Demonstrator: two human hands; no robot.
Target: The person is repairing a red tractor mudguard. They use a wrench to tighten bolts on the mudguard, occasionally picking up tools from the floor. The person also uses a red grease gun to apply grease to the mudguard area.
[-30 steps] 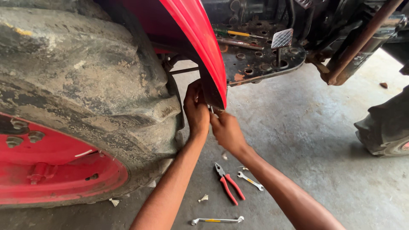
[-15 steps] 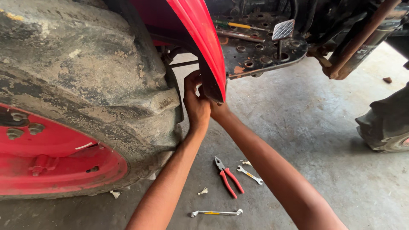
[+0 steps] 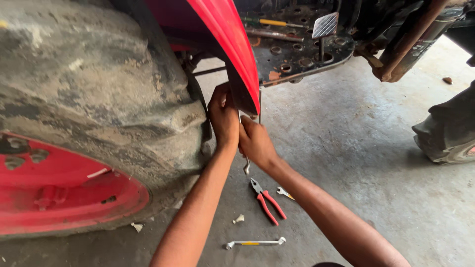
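Both my hands meet at the lower edge of a red tractor fender [image 3: 232, 44]. My left hand [image 3: 223, 114] is pressed against the fender's inner side, fingers curled behind it. My right hand [image 3: 256, 141] is closed around a silver spanner [image 3: 246, 167] whose ring end hangs below my fist; its top end goes up to the fender's edge. What my left fingers hold is hidden behind the fender.
A big muddy tyre [image 3: 94, 94] with a red rim [image 3: 59, 193] fills the left. On the concrete floor lie red-handled pliers [image 3: 266, 200], a small spanner [image 3: 284, 193] and a longer spanner [image 3: 255, 243]. A perforated metal footplate [image 3: 302, 54] with a pedal [image 3: 325, 24] hangs above.
The view has shifted closer. My right hand has come back into sight below the fender edge, with the spanner's lower end now showing under it. My left hand stays at the fender.
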